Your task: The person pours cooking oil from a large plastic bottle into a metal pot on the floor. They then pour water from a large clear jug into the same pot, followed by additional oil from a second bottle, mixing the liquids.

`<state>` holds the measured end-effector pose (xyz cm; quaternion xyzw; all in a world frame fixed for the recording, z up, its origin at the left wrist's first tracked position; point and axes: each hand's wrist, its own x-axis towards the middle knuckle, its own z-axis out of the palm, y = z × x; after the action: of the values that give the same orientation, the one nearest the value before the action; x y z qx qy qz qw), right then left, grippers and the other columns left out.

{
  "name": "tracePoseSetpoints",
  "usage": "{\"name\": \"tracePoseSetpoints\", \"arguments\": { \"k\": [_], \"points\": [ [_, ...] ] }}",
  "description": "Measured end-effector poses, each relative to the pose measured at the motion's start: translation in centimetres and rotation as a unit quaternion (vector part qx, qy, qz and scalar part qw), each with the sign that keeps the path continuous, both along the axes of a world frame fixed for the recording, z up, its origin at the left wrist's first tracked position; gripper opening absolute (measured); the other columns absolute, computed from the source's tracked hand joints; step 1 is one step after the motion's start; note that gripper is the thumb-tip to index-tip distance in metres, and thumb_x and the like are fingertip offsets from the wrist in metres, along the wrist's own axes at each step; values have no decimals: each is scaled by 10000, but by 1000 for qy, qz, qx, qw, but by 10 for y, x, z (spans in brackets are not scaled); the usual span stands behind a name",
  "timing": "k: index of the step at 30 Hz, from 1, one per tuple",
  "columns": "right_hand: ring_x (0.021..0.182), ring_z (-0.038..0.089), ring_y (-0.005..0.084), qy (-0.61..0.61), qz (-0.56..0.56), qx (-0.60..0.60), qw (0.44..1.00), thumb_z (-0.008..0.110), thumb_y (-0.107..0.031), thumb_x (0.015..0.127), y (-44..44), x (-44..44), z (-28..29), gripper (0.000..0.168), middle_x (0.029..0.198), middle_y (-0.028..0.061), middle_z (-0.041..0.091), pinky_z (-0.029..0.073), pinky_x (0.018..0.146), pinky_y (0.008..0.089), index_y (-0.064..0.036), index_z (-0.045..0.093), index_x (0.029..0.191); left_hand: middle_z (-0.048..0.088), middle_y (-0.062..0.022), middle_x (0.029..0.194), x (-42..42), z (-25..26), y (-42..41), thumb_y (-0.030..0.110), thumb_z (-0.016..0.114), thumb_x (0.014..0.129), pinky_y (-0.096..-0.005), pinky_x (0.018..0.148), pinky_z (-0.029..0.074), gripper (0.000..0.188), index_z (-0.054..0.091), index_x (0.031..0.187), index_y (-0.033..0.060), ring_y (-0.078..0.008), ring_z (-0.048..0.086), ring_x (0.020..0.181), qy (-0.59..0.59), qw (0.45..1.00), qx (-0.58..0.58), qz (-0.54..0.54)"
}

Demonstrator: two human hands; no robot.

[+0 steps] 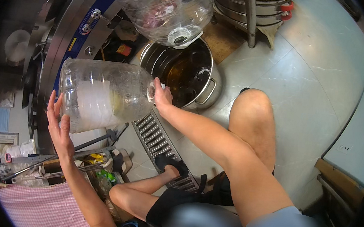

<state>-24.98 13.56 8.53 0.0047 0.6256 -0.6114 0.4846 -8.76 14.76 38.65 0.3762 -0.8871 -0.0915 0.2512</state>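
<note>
A large clear plastic bottle (99,97) lies nearly level in the air, its neck towards the right. My right hand (163,96) grips it at the neck, by the pot's rim. At the base end is my left hand (58,128), its spread fingers and thumb around the lower corner. Beyond them stands a stainless steel stockpot (217,84) on the floor, with dark brown liquid (182,72) inside. Above its far rim a second clear plastic bottle (175,11) is tilted, mouth end lowest; what holds it up is hidden.
A steel stove front (59,36) with knobs runs along the left. Stacked steel steamers (251,8) sit on a metal-legged stand at the back. A slotted drain grate (156,137) crosses the floor under my foot. Checked cloth (45,205) covers something lower left; a white appliance (354,130) stands right.
</note>
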Motion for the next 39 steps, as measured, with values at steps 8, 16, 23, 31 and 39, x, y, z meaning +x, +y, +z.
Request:
{"name": "tracePoseSetpoints", "arguments": {
  "k": [8, 16, 23, 31, 39],
  "points": [
    [1178, 540, 447, -23, -13, -22, 999, 476, -735, 831, 3, -4, 14, 966, 1209, 345, 571, 400, 1022, 428, 147, 483, 1225, 510, -161, 1388, -9, 10, 0, 398, 632, 863, -397, 1102, 293, 713, 407, 1442, 49, -267, 456, 1295, -5, 999, -36, -3],
    [1164, 567, 328, -98, 10, -138, 986, 505, -734, 825, -18, -17, -10, 920, 1205, 240, 610, 420, 995, 384, 85, 529, 1243, 511, -140, 1327, -9, 28, 3, 323, 660, 853, -371, 1089, 310, 598, 522, 1357, 33, -271, 479, 1241, -28, 996, -85, -26],
    [815, 624, 160, -223, 75, -269, 934, 495, -642, 912, 0, -50, 29, 588, 900, 39, 668, 483, 726, 313, -94, 613, 1088, 624, -118, 1179, 7, 36, -14, 315, 643, 829, -415, 1049, 354, 538, 588, 1324, 112, -267, 565, 1116, 104, 987, -107, -57],
    [1247, 467, 352, -146, 109, -278, 943, 411, -482, 934, 16, -63, 83, 625, 1390, 172, 465, 412, 1008, 558, -27, 445, 1361, 523, -230, 1268, 14, 54, 0, 341, 819, 671, -409, 1068, 395, 967, 332, 1449, 38, -324, 497, 1227, 31, 970, -161, -179],
    [1277, 451, 346, -85, 157, -236, 955, 374, -511, 941, 31, -102, 90, 621, 1397, 121, 479, 387, 1022, 565, -97, 416, 1403, 595, -238, 1145, 24, 32, 11, 202, 717, 657, -454, 1085, 350, 837, 394, 1382, -64, -337, 508, 1160, 99, 959, -198, -176]
  ]
}}
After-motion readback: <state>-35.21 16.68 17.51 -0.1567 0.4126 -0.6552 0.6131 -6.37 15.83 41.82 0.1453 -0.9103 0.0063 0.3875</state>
